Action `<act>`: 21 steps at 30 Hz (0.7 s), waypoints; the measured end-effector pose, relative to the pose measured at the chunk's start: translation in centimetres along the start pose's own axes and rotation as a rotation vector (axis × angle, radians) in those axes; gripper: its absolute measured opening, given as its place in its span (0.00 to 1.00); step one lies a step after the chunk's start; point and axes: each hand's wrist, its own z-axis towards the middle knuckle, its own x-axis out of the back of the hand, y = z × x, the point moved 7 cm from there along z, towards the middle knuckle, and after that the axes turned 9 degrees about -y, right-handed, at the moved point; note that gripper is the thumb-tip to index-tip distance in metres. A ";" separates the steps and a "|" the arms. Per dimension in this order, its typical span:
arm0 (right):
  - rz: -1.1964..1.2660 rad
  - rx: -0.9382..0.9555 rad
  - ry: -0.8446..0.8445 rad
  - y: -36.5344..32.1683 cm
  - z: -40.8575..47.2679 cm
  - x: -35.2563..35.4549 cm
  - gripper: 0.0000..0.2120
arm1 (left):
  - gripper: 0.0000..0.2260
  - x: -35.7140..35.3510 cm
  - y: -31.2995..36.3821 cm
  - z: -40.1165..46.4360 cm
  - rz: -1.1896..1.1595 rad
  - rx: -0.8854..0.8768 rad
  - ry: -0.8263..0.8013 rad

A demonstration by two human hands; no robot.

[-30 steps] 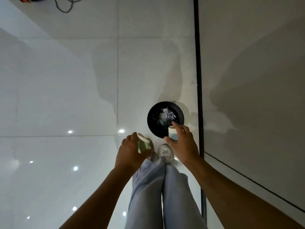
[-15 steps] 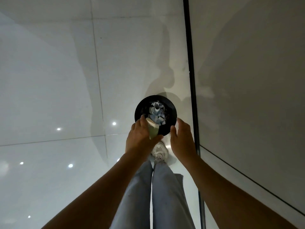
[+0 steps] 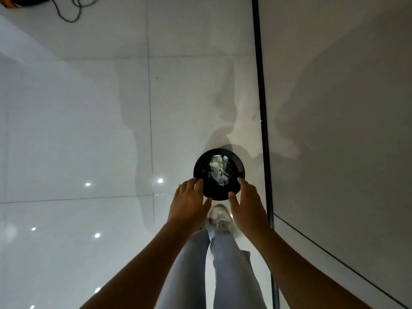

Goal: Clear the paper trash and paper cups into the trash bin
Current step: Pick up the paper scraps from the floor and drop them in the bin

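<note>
Directly below the head camera, a round black trash bin [image 3: 219, 174] stands on the glossy white tiled floor [image 3: 73, 134], just left of a dark strip [image 3: 263, 121] that runs along the foot of a pale wall [image 3: 338, 97]; inside the bin lies a heap of crumpled paper trash [image 3: 218, 172], white and pale blue, with what may be a cup among it, though the pieces are too small to tell apart; both hands hang over the near rim of the bin, palms down; the left hand [image 3: 188, 202] has its fingers straight and spread, holding nothing, its fingertips over the bin's left edge; the right hand [image 3: 247, 202] is likewise flat and empty, thumb pointing inward, fingers reaching the bin's right edge; whether either hand touches the rim cannot be told from this angle; between the forearms show two legs in light blue jeans [image 3: 225, 270] and one white sneaker [image 3: 220, 218] planted just short of the bin; ceiling lights reflect as bright spots on the tiles; at the far top left a dark cable [image 3: 69, 10] loops across the floor.
</note>
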 end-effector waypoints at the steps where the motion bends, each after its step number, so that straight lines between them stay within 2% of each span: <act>1: -0.031 0.029 -0.014 -1.3 -0.7 0.3 0.25 | 0.27 0.9 -0.2 -1.2 0.020 -0.004 0.004; 8: -0.266 0.229 -0.137 -7.8 -7.2 1.7 0.25 | 0.26 5.1 -0.9 -10.3 0.038 0.120 0.069; 13: -0.478 0.386 -0.216 -10.2 -12.6 2.9 0.26 | 0.24 6.3 1.1 -17.2 -0.071 0.223 0.193; 21: -0.830 0.643 -0.342 -13.2 -21.8 -0.7 0.25 | 0.23 2.8 1.1 -30.6 -0.292 0.482 0.361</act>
